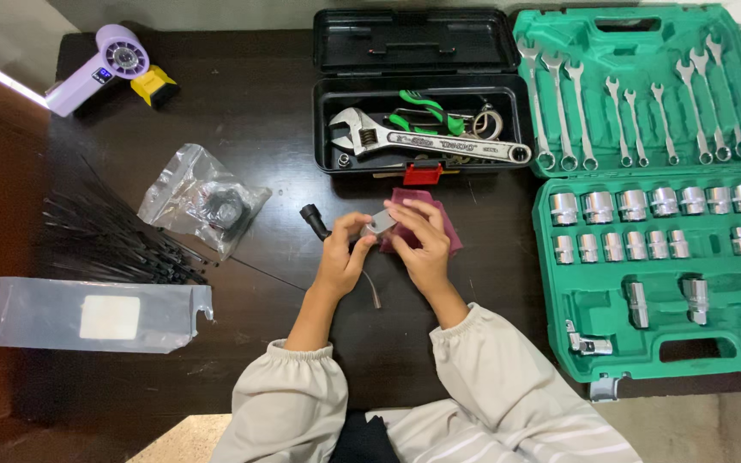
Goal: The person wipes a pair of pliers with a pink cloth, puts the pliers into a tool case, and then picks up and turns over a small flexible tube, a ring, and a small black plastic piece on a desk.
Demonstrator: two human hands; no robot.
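Closest to the person are two pale, puffy sleeves point(302, 386). Both hands are together over the middle of the dark table point(259, 111).

The left hand point(342, 255) has its fingers curled shut around a small grey metal piece point(380, 223). The same hand seems to hold a black handle point(313, 219) that sticks out up and to the left. I cannot tell if the handle and the grey piece are one tool. The right hand point(422, 240) has its fingers bent over the grey piece from the other side, pinching it. A dark red cloth point(443, 225) lies under the right hand and peeks out behind it. A thin cable tie point(374, 290) lies on the table just below the hands.

To the left lies a flat clear plastic bag point(96, 313) with a white patch. Above it is a messy bunch of black cable ties point(117, 236). Next to those is a smaller clear bag point(203, 199) with something dark inside.

On the right is a big green case point(653, 184), wide open. Its near half has rows of shiny sockets point(662, 201). Its far half has shiny spanners point(628, 111) in a row.

Behind the hands sits an open black toolbox point(422, 90). Inside it are a big adjustable wrench point(426, 141) and green-handled pliers point(426, 111).

In the far left corner lie a purple tool shaped like a gun point(96, 69) and a small yellow and black thing point(154, 86).
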